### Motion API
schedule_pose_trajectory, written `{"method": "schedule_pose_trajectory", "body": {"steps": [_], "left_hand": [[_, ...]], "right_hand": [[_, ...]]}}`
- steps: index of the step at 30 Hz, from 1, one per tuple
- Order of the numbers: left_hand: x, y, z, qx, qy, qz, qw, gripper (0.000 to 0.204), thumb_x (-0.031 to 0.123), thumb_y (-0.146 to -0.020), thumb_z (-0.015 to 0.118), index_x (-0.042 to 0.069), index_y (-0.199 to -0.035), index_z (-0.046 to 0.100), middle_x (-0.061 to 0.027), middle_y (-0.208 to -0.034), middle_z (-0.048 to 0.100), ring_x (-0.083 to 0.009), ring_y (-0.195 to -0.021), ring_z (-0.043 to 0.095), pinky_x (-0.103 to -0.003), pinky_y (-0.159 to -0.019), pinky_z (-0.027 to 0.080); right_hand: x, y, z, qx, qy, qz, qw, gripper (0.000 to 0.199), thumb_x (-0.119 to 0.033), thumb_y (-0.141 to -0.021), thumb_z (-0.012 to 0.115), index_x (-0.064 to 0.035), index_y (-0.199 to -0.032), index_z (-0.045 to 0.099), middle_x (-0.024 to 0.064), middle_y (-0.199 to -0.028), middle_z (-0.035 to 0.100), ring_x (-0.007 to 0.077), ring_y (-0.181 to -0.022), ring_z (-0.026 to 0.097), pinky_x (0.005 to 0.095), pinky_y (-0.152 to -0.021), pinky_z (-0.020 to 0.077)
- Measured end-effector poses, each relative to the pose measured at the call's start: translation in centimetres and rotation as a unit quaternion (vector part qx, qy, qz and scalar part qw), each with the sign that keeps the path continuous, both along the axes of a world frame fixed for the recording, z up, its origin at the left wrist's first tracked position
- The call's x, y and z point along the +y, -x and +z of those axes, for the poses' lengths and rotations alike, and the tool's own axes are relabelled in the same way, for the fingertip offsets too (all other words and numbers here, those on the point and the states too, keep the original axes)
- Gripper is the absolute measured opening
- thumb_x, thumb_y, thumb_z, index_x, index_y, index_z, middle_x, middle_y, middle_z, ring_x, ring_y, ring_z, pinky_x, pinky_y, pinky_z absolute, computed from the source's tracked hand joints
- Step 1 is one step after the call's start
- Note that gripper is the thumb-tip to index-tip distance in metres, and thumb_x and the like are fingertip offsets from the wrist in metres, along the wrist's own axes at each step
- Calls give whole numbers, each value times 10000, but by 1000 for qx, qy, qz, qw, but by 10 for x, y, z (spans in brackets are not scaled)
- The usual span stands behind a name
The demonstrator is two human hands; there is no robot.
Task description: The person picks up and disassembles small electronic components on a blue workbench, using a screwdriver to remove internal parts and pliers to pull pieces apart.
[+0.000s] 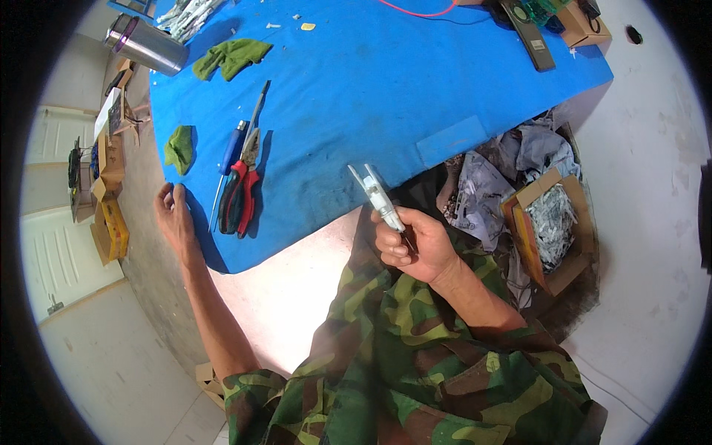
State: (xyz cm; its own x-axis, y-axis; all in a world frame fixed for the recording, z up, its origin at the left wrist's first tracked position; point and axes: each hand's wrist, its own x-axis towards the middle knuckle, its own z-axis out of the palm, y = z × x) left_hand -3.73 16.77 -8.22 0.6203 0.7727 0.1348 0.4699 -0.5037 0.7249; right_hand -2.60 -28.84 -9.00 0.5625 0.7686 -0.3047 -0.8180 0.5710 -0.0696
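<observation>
My right hand (pixel 415 245) is closed around a slim white plastic piece (pixel 380 199) with two thin pale prongs at its upper end. It is held tilted, just in front of the table's near edge; its lower end is partly hidden by my fingers. My left hand (pixel 176 219) rests at the left edge of the blue-covered table (pixel 334 111), fingers apart, with nothing seen in it. Near it lie red-and-black-handled pliers (pixel 245 189), a blue-handled screwdriver (pixel 233 148) and a long metal shaft (pixel 259 104) against the pliers. A small green cloth (pixel 179 149) lies just beyond my left fingertips.
A larger green cloth (pixel 231 58), a steel flask (pixel 148 48) and a pile of white strips (pixel 189 16) sit far left. At the far right are a dark flat device (pixel 530 37) and a carton (pixel 586 26). An open carton of grey-white material (pixel 550 226) stands right, below the tabletop.
</observation>
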Motion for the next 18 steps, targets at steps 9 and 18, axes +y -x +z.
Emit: {"method": "schedule_pose_trajectory", "body": {"steps": [9, 18], "left_hand": [[-1, -1, -3, -7, -1, 4, 1000, 571, 422, -937, 680, 24, -1343, 623, -237, -1221, 691, -271, -1072, 674, -383, -929, 536], [1, 9, 3, -159, 42, 83, 983, 487, 368, -938, 724, -41, -1201, 682, -127, -1085, 716, -193, -984, 650, -320, -908, 501]], "right_hand": [[2, 1, 1, -20, 27, -4, 999, 350, -269, -1076, 405, 12, -1176, 587, 4, -738, 509, 87, -618, 448, 225, -521, 375], [2, 5, 27, -131, 41, 41, 990, 395, -308, -1113, 384, 23, -1202, 580, 13, -742, 516, 74, -582, 415, 223, -522, 364]]}}
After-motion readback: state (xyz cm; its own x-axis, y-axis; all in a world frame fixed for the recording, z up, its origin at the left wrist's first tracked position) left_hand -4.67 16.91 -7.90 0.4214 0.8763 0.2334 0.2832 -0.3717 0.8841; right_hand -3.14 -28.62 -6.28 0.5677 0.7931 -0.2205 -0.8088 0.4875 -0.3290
